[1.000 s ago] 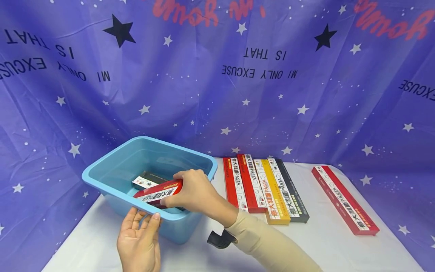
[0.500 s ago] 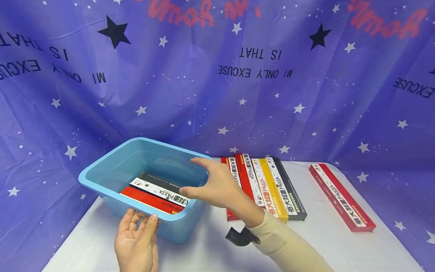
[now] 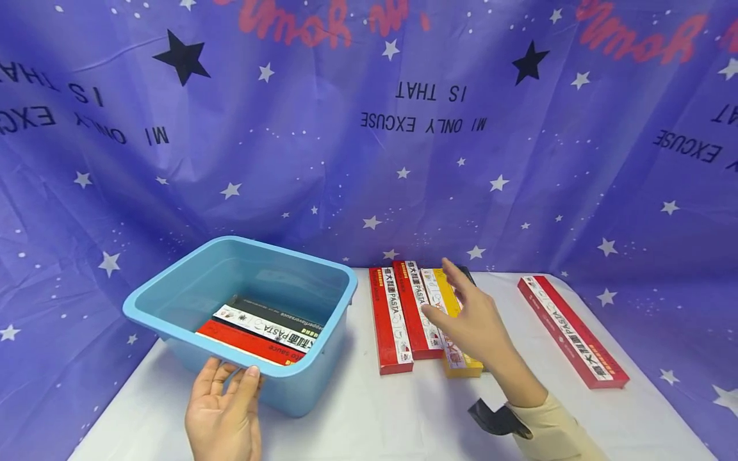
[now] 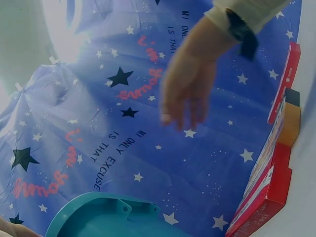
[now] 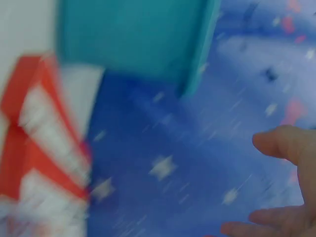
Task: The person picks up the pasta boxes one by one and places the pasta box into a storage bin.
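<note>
My left hand [image 3: 223,410] holds the front rim of a blue plastic bin [image 3: 331,368], palm up, fingertips under the lip and thumb against its edge. Inside the bin lie a red pasta box [image 3: 248,340] and a black pasta box [image 3: 271,326], side by side. With nothing in its grasp, my right hand [image 3: 475,320] is over the row of boxes, thumb and fingers spread apart. It overlaps a yellow pasta box [image 3: 463,370] and mostly hides a black pasta box [image 3: 468,275] behind it. The right wrist view is blurred but shows the same hand [image 5: 291,182] with nothing held.
Two red pasta boxes, a left one [image 3: 383,326] and a right one [image 3: 416,314], lie beside the yellow one. Another red pasta box [image 3: 576,333] lies apart at the right of the white table [image 3: 369,422]. A purple star-printed cloth [image 3: 323,160] hangs behind.
My right hand has let go of the red pasta box inside the bin, then lifted out and moved right over the row of boxes. The left hand has stayed at the bin's rim.
</note>
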Action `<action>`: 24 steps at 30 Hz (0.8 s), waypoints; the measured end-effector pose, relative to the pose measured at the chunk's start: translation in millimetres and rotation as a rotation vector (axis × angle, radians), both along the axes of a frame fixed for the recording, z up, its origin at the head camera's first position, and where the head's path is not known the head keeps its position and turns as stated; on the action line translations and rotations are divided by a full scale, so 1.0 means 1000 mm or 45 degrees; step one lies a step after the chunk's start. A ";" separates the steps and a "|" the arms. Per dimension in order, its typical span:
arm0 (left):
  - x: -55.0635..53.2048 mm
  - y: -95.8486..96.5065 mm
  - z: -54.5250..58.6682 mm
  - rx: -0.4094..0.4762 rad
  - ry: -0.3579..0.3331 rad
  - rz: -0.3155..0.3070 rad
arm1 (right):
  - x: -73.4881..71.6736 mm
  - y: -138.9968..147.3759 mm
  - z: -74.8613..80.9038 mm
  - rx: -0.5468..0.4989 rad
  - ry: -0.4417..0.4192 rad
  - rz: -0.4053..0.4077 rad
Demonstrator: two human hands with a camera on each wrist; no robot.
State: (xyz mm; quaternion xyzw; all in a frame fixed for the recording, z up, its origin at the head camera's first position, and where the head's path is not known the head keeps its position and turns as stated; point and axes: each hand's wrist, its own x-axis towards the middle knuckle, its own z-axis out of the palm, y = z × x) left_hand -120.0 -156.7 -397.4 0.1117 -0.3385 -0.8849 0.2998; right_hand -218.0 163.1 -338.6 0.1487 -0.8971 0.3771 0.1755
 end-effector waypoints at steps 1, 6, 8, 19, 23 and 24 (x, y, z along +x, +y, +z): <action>0.000 0.000 -0.001 0.001 -0.009 -0.002 | -0.003 0.010 -0.007 0.038 -0.028 -0.062; -0.001 0.000 -0.003 0.019 -0.013 0.004 | -0.022 0.056 -0.053 0.261 -0.155 -0.253; -0.001 0.000 -0.004 0.024 0.008 0.008 | -0.028 0.072 -0.073 0.372 -0.211 -0.272; -0.004 -0.001 -0.005 0.058 0.015 0.030 | -0.006 0.113 -0.113 0.465 -0.403 -0.122; -0.004 -0.001 -0.006 0.060 0.021 0.019 | 0.019 0.118 -0.110 0.525 -0.417 -0.190; -0.004 -0.001 -0.006 0.053 0.012 0.015 | 0.025 0.119 -0.109 0.547 -0.422 -0.210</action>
